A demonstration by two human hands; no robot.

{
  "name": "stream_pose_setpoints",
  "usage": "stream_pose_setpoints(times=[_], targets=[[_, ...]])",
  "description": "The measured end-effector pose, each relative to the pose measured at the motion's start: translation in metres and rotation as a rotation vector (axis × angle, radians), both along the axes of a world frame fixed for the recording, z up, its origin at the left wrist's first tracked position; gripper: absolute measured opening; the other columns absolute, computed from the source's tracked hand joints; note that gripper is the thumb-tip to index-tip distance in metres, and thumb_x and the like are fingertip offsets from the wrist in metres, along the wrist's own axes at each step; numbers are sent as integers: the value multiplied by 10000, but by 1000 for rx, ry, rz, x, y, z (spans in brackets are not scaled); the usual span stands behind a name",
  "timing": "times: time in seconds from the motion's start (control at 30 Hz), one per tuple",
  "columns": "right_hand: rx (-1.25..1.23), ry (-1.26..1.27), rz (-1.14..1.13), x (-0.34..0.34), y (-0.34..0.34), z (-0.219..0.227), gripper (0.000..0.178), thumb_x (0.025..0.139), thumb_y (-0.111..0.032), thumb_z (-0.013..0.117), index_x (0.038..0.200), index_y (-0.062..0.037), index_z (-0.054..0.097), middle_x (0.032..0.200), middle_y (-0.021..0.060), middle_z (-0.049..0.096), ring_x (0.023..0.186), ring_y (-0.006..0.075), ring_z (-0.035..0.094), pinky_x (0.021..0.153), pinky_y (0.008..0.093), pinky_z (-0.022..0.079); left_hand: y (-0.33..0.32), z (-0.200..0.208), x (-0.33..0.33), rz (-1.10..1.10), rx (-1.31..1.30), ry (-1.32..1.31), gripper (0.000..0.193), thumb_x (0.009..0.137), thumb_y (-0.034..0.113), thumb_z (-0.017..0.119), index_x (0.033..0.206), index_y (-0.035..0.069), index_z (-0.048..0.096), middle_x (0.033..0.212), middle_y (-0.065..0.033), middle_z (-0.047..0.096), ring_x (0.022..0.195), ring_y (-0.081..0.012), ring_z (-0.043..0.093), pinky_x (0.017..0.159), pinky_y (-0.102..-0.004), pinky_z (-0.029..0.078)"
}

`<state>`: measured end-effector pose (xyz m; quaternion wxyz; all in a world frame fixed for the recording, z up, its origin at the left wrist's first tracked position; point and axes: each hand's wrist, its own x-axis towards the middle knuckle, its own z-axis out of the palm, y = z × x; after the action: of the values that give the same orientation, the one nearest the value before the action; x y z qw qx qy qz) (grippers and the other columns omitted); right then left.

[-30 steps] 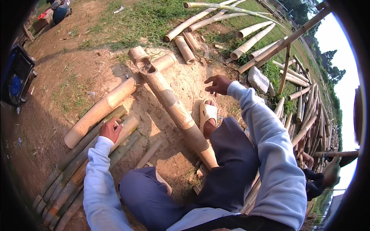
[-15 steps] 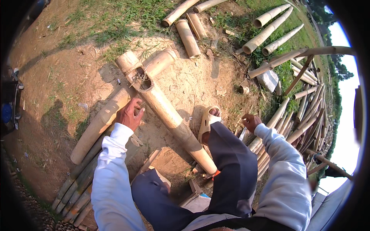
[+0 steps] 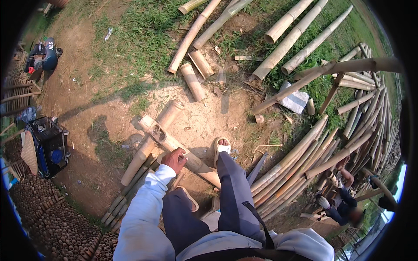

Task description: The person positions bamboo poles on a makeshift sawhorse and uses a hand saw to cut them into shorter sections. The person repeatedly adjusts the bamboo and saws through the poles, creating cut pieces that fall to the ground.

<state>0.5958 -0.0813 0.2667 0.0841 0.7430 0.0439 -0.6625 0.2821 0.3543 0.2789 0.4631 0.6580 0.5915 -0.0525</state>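
Left hand (image 3: 175, 159): at the near-left flank of the notched bamboo pole (image 3: 200, 166), about mid-length, back of hand up, fingers loosely bent. Cannot tell whether it grips the pole or only rests against it. Right hand: out of view; only its pale sleeve (image 3: 300, 244) shows at the lower edge, state unknown.

Key relation: pole lies directly at the left hand, most of its width beyond and to the right. Long axis diagonal, notched end ahead-left, plain end toward the right trouser leg (image 3: 235, 187). Left hand is clearly the nearer.

Beneath the notched end: thicker bamboo (image 3: 172, 114) crossing under at a steep angle. Left: bundle of thin poles (image 3: 124, 198) on the ground. Right: grey blade-like strip (image 3: 257, 168), then long poles (image 3: 289, 161) stacked side by side. Farther out: pale block (image 3: 294, 98); at right rim, a co-worker (image 3: 343, 202); at left, a dark-framed machine (image 3: 47, 145).
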Motion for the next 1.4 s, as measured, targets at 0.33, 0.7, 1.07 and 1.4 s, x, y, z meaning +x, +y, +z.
stream_pose_setpoints(times=[0.33, 0.7, 1.07, 1.4], targets=[[-21, 22, -199, 70, 134, 38, 708, 922, -625, 429, 1272, -25, 569, 1046, 227, 690, 794, 301, 675, 686, 416, 551, 133, 42, 58, -29, 36, 70, 293, 855, 271, 703, 1058, 96, 586, 958, -98, 707, 825, -289, 685, 749, -414, 525], [515, -230, 198, 111, 418, -87, 425, 871, -382, 645, 1160, -71, 651, 866, 146, 720, 720, 227, 695, 660, 359, 543, 145, -82, 25, 130, -131, 33, 284, 833, 277, 718, 1017, 82, 624, 921, -114, 712, 879, -299, 688, 782, -401, 534], [593, -81, 506, 17, 626, -110, 527, 875, -409, 673, 1231, -27, 603, 982, 209, 710, 859, 271, 705, 776, 368, 552, 204, -121, 0, 331, -318, -29, 354, 825, 276, 718, 1089, 53, 644, 943, -146, 713, 885, -269, 691, 789, -375, 546], [605, 6, 350, 55, 731, -108, 460, 876, -371, 662, 1220, -69, 623, 1090, 176, 695, 994, 306, 675, 915, 389, 516, 411, -100, 34, 236, 107, 37, 365, 814, 177, 726, 1133, 66, 587, 1046, -126, 679, 950, -281, 664, 852, -398, 523]])
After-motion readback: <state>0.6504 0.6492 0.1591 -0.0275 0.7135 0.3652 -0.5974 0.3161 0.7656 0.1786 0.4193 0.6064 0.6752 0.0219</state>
